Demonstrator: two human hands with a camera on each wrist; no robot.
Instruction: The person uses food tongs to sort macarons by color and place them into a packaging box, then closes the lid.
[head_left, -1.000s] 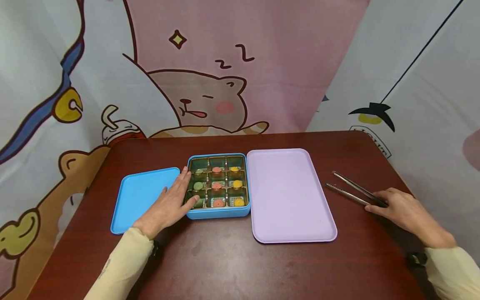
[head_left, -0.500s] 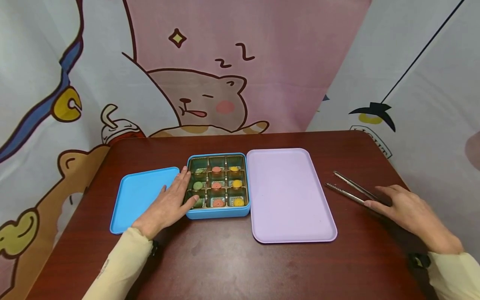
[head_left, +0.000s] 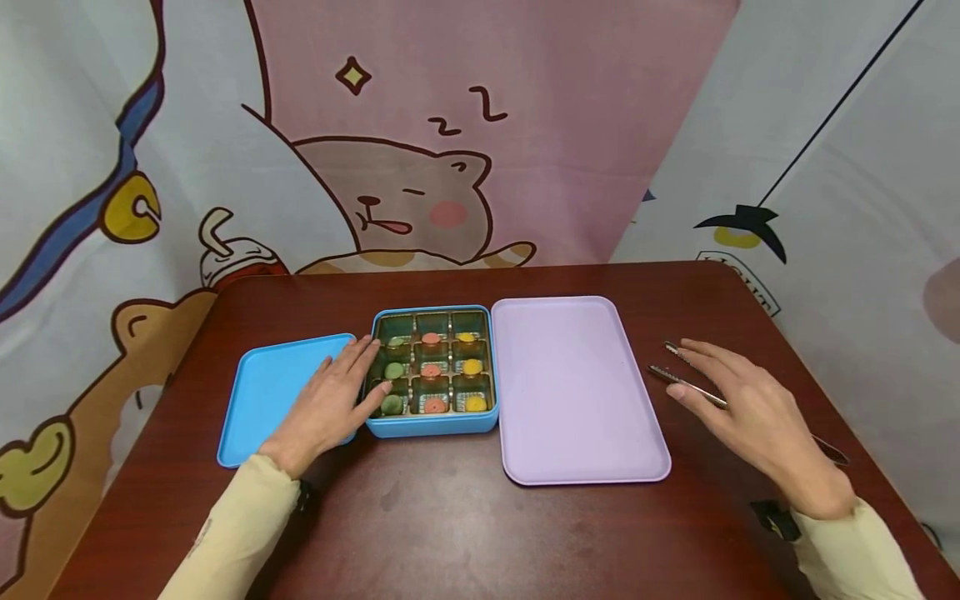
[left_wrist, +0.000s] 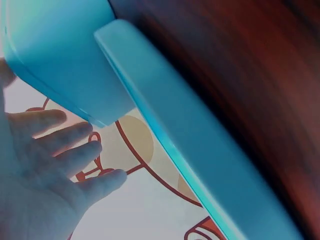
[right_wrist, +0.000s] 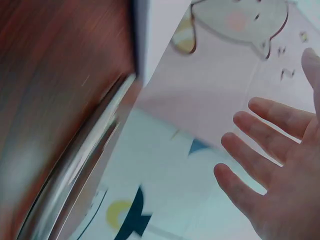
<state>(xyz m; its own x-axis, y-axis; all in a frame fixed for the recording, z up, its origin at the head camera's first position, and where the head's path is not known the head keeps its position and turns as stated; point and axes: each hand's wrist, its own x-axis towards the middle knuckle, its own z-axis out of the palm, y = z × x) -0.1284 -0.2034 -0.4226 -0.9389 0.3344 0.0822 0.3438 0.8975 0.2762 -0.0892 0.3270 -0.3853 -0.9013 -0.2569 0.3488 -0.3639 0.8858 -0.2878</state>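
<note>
A blue box (head_left: 435, 427) holds a divided clear insert with green, pink and yellow round pieces in its compartments. At its left edge is my left hand (head_left: 324, 408), fingers extended, with fingertips right at the rim; the left wrist view shows that palm (left_wrist: 35, 175) beside the box wall (left_wrist: 65, 55). Metal tongs (head_left: 701, 392) lie on the table at the right. Over them hovers my right hand (head_left: 757, 412), fingers extended and nothing in its grasp, covering their middle in the head view. In the right wrist view the tongs (right_wrist: 75, 165) lie apart from the fingers.
The blue lid (head_left: 273, 392) lies left of the box, partly under my left forearm. A lilac tray (head_left: 585, 392) lies against the box's right side. All rest on a dark brown table (head_left: 450, 517), with a printed cloth (head_left: 570, 125) hanging behind.
My right hand has let go of the tongs' closed end, lifted, and moved left and forward over them. My left hand has eased slightly left from the box's rim.
</note>
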